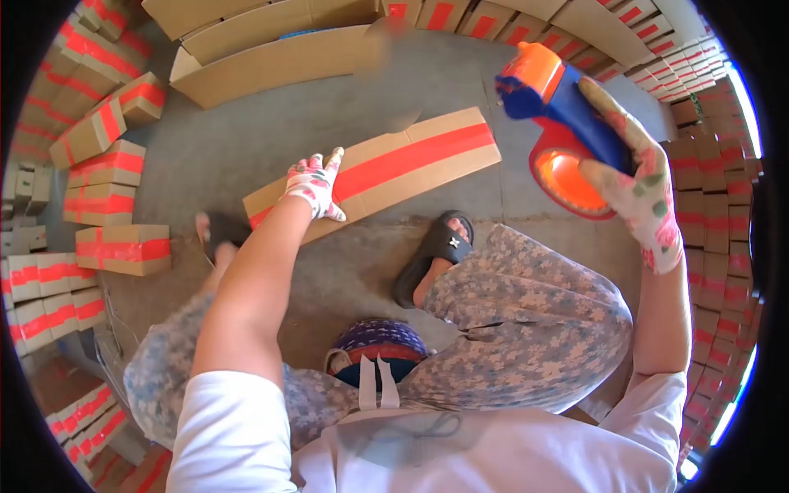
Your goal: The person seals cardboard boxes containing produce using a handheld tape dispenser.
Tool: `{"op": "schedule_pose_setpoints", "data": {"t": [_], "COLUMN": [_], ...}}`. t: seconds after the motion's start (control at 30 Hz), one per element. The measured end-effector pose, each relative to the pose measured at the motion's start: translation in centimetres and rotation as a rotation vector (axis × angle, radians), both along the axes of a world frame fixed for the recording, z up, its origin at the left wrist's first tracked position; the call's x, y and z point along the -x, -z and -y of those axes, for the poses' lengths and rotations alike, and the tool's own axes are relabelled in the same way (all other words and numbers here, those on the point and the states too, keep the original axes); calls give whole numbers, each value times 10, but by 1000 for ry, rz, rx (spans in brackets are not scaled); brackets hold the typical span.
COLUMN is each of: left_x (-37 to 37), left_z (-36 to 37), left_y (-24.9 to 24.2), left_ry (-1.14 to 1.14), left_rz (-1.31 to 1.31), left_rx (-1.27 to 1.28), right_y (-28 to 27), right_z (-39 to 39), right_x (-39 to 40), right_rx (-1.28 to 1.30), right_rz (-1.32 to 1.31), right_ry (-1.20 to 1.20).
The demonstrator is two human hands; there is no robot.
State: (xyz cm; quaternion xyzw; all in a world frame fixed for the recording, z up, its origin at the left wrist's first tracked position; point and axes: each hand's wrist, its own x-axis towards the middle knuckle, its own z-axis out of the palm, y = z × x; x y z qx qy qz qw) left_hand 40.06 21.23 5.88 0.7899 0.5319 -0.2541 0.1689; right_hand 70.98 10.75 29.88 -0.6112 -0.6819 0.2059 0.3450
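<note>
A long cardboard box [411, 164] lies on the floor in front of me, a strip of red tape running along its top. My left hand [314, 185], in a white floral glove, rests on the box near its left end with the fingers spread. Raised at the right, my gloved right hand [637, 177] grips a blue and orange tape dispenser [575, 111] holding a roll of red tape. The dispenser is in the air, apart from the box.
Stacks of red-taped boxes stand at the left [103, 193] and right [711, 214]. Beyond the long box is an open carton [279, 66]. My sandalled feet [436, 255] are beside the long box on the grey floor [329, 123].
</note>
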Motion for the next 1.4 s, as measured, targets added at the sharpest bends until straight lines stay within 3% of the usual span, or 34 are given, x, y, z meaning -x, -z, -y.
{"op": "schedule_pose_setpoints", "data": {"t": [0.1, 0.23, 0.3, 0.37, 0.47, 0.5, 0.57, 0.6, 0.63, 0.7, 0.73, 0.77, 0.83, 0.9, 0.93, 1.03, 1.1, 1.17, 1.2, 1.23, 1.4], "left_x": [13, 10, 16, 19, 24, 23, 25, 16, 14, 7, -2, -3, -1, 3, 0, -15, -34, -40, -38, -36, -1], "left_z": [26, 81, 98, 95, 83, 72, 42, 38, 44, 49, 42, 30, 1, -38, -58, -84, -76, -70, -61, -64, -94], "left_y": [1, -4, 10, 6, 29, 13, -35, -15, -14, 1, 10, 17, 34, 23, 51, 89, 126, 149, 151, 151, 95], "left_ry": [-4, 149, 159, 143, 62, 59, -603, -629, -695, -436, -703, -712, -46, 146, 117, 66, 340, 280, 210, 289, 219], "left_rz": [23, 135, 295, 321, 578, 586, 776, 977, 1004, 1430, 1409, 1414, 1140, 726, 681, 486, 398, 387, 371, 277, 59], "left_rx": [-49, -162, -64, 8, -59, -55, 978, 1219, 1128, 909, 1149, 1162, 132, -170, -206, -128, 223, 303, 385, 419, 193], "right_y": [2, 42, 69, 103, 150, 158, 161, 163, 165, 166, 166, 164, 161, 158, 165, 176, 183, 194, 194, 196, 198], "right_z": [18, 83, 105, 123, 133, 133, 125, 119, 112, 97, 89, 80, 71, 75, 86, 109, 110, 116, 110, 110, 57], "right_x": [52, 104, 132, 147, 156, 157, 160, 162, 164, 169, 171, 174, 176, 166, 156, 143, 140, 138, 143, 146, 154], "right_rx": [-234, -1, 117, 110, -40, -59, -36, -19, -18, -28, -19, 38, 114, 251, 241, 307, 369, 360, 455, 460, 464], "right_rz": [375, 225, 184, 244, 252, 287, 336, 377, 384, 347, 356, 363, 373, 408, 450, 497, 538, 463, 502, 498, 404], "right_ry": [-142, -18, 164, 213, 195, 191, 198, 207, 202, 255, 252, 257, 264, 235, 213, 241, 252, 240, 270, 267, 272]}}
